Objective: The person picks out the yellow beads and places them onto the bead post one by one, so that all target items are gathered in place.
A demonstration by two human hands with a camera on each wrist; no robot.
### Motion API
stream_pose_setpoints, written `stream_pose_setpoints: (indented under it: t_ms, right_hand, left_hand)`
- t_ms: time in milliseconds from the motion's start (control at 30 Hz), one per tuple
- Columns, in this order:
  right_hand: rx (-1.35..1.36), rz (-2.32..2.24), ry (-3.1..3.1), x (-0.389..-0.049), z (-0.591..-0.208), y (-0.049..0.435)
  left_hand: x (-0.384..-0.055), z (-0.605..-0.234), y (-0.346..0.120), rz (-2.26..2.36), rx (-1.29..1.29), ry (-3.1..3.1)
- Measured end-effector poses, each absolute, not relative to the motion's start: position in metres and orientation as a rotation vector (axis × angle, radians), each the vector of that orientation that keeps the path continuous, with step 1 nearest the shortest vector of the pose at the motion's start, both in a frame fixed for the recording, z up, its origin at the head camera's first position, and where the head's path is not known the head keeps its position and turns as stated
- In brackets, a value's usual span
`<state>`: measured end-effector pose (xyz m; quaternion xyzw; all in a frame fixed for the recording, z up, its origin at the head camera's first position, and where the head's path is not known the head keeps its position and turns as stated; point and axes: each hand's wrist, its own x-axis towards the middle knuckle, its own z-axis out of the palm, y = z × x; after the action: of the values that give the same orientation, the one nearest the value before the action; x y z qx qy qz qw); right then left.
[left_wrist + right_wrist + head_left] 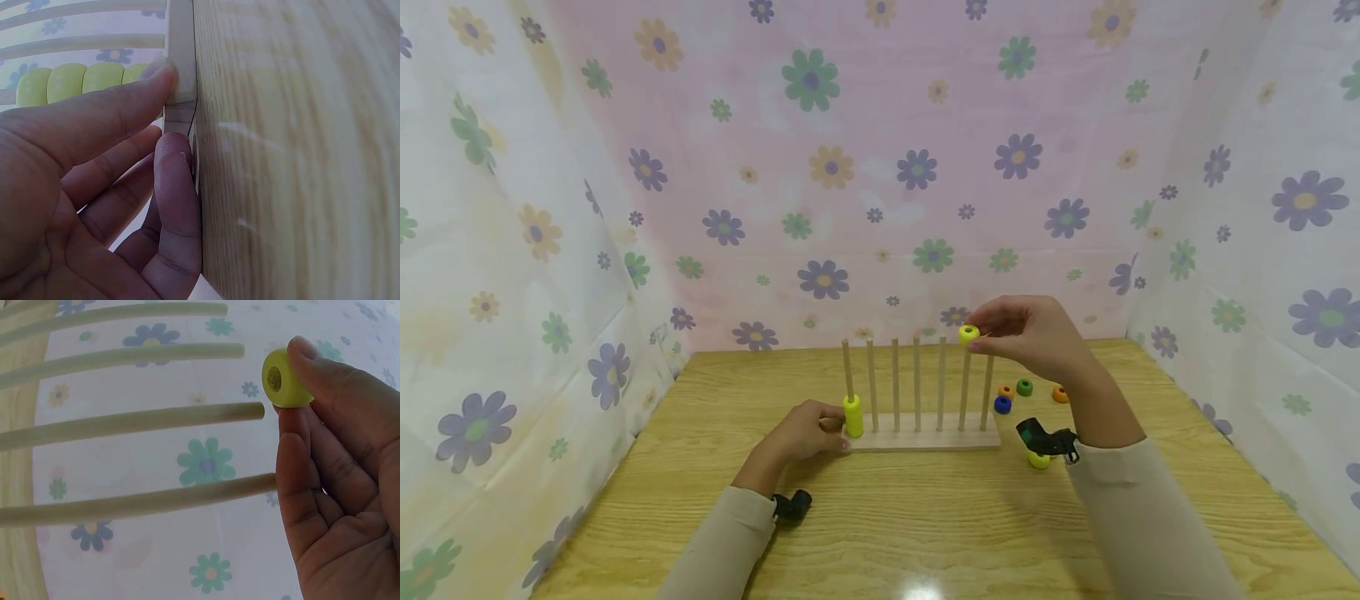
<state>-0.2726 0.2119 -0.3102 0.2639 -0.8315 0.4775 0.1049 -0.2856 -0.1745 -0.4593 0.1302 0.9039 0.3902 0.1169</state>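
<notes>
A wooden peg rack (925,443) with a row of upright pegs stands on the table. Several yellow beads (65,83) are stacked on its leftmost peg. My left hand (805,432) holds the left end of the rack's base, with the thumb (134,103) on its upper face and fingers at the end. Above the pegs toward the right, my right hand (1033,337) pinches a yellow bead (284,380) between thumb and fingertips. In the right wrist view the bead's hole faces the peg tips, and the bead is apart from them.
Right of the rack lie loose beads on the wooden table (910,508): orange (1006,392), green (1025,387), blue (1002,405) and another orange bead (1060,394). A yellow bead (1039,460) sits partly hidden under the right wrist camera (1047,440). Flowered cloth (887,125) surrounds the table.
</notes>
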Motion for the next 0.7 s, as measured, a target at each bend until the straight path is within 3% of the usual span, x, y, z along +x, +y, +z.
stream_pose_setpoints:
  t_ms: [700]
  right_hand:
    - [0.927,1.362,-2.43,-0.283,-0.306,0.175]
  left_hand:
    - [-0.285,-0.458,-0.174,1.124,0.41,2.659]
